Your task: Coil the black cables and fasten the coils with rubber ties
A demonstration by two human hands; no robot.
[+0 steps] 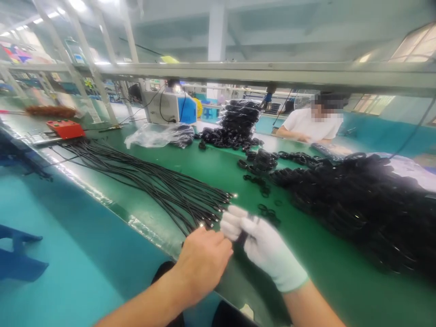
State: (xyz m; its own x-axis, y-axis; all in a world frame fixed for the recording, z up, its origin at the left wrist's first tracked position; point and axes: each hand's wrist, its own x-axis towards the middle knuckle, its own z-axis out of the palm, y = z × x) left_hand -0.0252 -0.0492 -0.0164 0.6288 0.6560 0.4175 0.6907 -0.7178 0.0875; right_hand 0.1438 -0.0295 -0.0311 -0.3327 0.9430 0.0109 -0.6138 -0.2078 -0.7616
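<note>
My left hand (pixel 206 259), bare, has its fingers curled closed near the table's front edge; whatever they hold is hidden. Close beside it, my right hand (pixel 262 245) wears a white glove and pinches its fingers together. A small dark piece shows between the gloved fingers, too blurred to name. Just beyond both hands end many long black cables (pixel 153 177) with shiny metal tips, lying side by side across the green table (pixel 211 168). A few loose black rings (pixel 267 211) lie behind the gloved hand.
A large heap of black coiled items (pixel 350 209) covers the right side. Farther back are a stacked black pile (pixel 238 120), a clear plastic bag (pixel 150 136) and a blue-white machine (pixel 173 106). A red box (pixel 66 128) sits at the cables' far end. Across the table is another person (pixel 313 122).
</note>
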